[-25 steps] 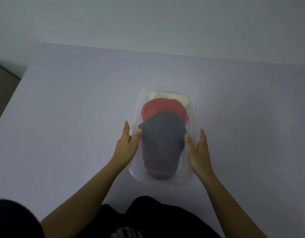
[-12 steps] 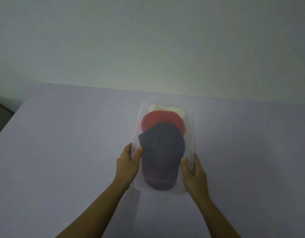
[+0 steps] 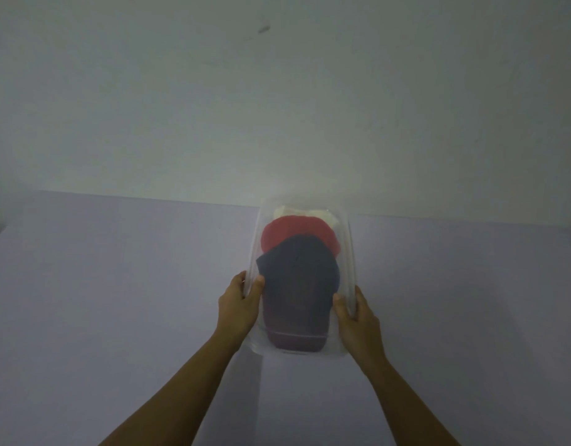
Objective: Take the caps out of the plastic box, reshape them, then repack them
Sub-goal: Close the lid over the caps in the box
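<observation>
A clear plastic box (image 3: 351, 252) lies lengthwise on the pale table, its far end close to the wall. Three caps are stacked inside: a dark blue cap (image 3: 298, 284) nearest me with a purplish brim, a red cap (image 3: 293, 233) behind it, and a white cap (image 3: 322, 215) at the far end. My left hand (image 3: 239, 304) grips the box's left rim, thumb over the edge. On the opposite rim my right hand (image 3: 356, 317) holds on, thumb inside.
The pale lilac table (image 3: 132, 300) stretches wide on both sides of the box. A plain grey-white wall (image 3: 277, 107) rises right behind the table's far edge. A dark gap shows past the table's left edge.
Both hands closed from beside the box onto its rims. The box slid away from me toward the wall, and the view tilted up.
</observation>
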